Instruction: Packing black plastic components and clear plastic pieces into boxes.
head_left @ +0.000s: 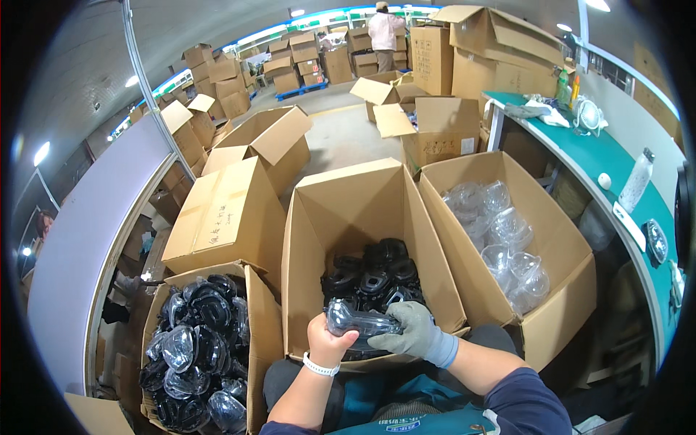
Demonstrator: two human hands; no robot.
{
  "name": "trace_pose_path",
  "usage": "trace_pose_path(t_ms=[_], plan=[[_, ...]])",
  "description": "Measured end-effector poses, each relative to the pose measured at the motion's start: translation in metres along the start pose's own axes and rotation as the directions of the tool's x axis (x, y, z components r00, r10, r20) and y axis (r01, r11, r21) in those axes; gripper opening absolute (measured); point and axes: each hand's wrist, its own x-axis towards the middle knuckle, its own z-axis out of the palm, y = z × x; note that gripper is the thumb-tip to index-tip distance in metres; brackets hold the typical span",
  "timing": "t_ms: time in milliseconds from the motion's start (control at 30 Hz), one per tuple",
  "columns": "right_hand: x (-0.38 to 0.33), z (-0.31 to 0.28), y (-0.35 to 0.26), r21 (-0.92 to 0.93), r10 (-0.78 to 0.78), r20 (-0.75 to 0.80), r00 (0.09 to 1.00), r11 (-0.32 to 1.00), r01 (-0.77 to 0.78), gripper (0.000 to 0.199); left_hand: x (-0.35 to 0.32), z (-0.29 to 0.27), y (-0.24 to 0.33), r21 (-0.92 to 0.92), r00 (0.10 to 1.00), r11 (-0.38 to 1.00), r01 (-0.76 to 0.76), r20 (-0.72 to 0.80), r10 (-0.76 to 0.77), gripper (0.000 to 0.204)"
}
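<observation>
Above the near end of the middle cardboard box (341, 190), I hold a clear curved plastic shell (355, 319) with a dark part behind it. My bare left hand (328, 342), with a white wristband, grips its left end. My right hand (415, 333), in a grey glove, is closed on its right end. Below them, black molded plastic frames (375, 281) lie in the box. To the left, a box (266, 326) holds black frames with clear shells (181, 348). Clear shells (507, 225) are piled in the box (573, 264) on the right.
A taped carton (210, 214) stands behind the left box, with more open cartons (442, 134) farther back. A teal-topped bench (573, 141) runs along the right, holding a bottle (636, 180) and a small fan (587, 116). A pale panel (98, 210) borders the left. Far off stands a person (384, 36).
</observation>
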Motion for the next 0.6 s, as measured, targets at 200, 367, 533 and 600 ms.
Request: trace_pose_path(t_ms=[200,367,533,600], plan=[[0.007,0.021,0.001,0.554,0.152,-0.401,0.903,0.825,0.108,0.073,0.009,0.009,-0.003,-0.572,0.997,0.820,0.007,-0.060,-0.050,0.065],[-0.003,0.020,0.000,0.791,0.335,0.393,0.856,0.351,-0.500,0.058,0.020,0.017,-0.015,-0.776,0.909,0.606,0.173,-0.111,-0.402,0.057],[0.006,0.008,0.011,0.106,-0.165,0.044,0.985,0.982,0.159,0.041,0.034,0.015,0.008,0.146,0.889,0.979,-0.144,-0.415,0.192,0.046],[0.006,0.008,0.014,0.157,-0.177,0.100,0.979,0.975,0.160,0.039,0.038,-0.007,0.019,0.364,0.829,0.766,-0.530,0.034,0.558,0.035]])
